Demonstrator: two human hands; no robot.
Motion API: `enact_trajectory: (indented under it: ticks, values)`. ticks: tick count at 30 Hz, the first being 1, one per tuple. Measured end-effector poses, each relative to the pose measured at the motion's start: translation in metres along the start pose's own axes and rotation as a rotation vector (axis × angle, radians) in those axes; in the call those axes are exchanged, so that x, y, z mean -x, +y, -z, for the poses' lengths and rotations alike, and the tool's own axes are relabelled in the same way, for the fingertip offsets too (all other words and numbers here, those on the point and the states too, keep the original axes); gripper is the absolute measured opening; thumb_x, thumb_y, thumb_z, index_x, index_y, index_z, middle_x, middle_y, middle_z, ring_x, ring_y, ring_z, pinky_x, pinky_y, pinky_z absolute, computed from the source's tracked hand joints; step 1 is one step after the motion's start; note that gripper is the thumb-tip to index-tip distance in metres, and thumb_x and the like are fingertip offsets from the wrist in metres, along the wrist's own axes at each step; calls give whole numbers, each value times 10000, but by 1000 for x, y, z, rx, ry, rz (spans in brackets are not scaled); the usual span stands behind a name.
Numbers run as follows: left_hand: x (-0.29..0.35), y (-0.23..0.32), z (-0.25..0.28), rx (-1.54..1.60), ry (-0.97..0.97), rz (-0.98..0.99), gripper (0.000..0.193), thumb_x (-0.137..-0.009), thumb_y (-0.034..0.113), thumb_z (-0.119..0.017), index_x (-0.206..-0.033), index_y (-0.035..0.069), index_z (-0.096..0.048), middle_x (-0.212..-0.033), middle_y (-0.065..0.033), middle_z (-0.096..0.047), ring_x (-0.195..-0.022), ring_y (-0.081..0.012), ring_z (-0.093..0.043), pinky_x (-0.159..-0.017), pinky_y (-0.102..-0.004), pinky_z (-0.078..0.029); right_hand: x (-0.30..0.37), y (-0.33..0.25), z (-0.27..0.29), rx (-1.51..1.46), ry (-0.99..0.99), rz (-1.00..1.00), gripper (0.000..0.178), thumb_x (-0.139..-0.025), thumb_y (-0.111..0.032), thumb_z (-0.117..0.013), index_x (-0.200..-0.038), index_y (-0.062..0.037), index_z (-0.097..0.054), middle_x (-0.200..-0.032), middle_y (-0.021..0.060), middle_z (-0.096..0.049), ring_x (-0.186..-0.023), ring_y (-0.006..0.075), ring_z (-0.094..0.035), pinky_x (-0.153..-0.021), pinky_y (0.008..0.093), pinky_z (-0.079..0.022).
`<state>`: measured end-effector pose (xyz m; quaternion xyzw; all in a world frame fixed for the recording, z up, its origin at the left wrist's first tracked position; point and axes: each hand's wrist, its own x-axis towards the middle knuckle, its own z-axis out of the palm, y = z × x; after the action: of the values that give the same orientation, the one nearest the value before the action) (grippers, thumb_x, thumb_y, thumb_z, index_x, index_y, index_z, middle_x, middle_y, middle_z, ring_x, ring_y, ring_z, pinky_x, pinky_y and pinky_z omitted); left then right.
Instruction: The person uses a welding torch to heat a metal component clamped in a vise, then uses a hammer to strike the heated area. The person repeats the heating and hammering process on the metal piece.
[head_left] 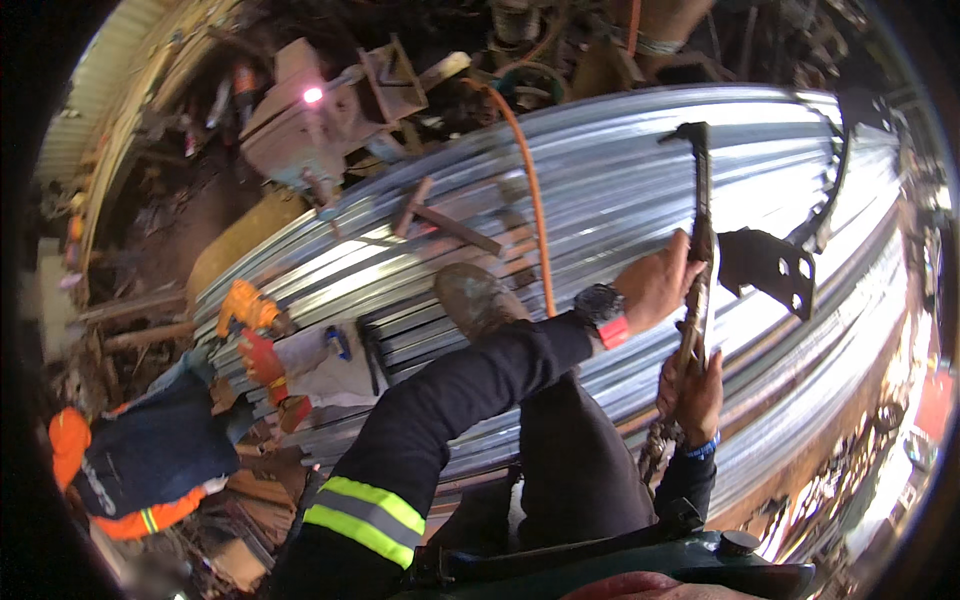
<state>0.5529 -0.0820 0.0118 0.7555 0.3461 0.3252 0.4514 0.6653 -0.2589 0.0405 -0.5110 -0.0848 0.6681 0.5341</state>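
Both my hands are on a long dark metal bar (701, 190) with a short hooked crosspiece at its far end; it resembles a bar clamp. My left hand (655, 278), with a black watch at the wrist, has its fingers closed on the middle of the bar. Nearer to me, my right hand (697, 398) is wrapped around its lower end. A rusty chain-like piece (656, 448) hangs beside the right hand. Just right of the bar is a dark plate with holes (770, 272); whether it is joined to the bar, I cannot tell. Long shiny metal tubes (610, 215) lie beneath.
My boot (472, 298) stands on the tubes. An orange hose (532, 190) crosses them near two rusty metal pieces (455, 226). Leftward lie a yellow power tool (250, 308), a red glove (262, 358) and dark-and-orange clothing (155, 455). A bench vise (315, 135) is farther off.
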Motion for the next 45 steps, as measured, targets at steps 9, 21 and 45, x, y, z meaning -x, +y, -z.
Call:
enact_trajectory:
  ticks: [9,21,45]
  values:
    - [-31,-40,15,41,-176,-173,416,-955,396,-611,-945,-7,-511,-690,-190,-586,-604,-346,-609,-547,-445,-465,-12,0,14,67,-65,98,843,-946,-717,-329,-1472,-59,-307,-681,46,-506,-399,115,-414,-329,251,-367]
    - [-74,-74,44,-454,72,-838,347,-982,376,-565,-1117,71,-468,-805,-129,-588,-686,-286,-640,-632,-422,-528,-53,0,-36,-254,-220,9,857,-956,-689,-338,-1453,7,-292,-654,76,-434,-405,140,-392,-326,280,-340]
    - [317,-121,199,-494,169,596,251,-948,180,-584,-1133,11,-597,-863,-168,-659,-779,-374,-632,-694,-468,-482,-252,24,62,1424,339,346,400,-926,-386,-646,-974,11,-645,-852,188,-689,-773,354,-675,-671,449,-482]
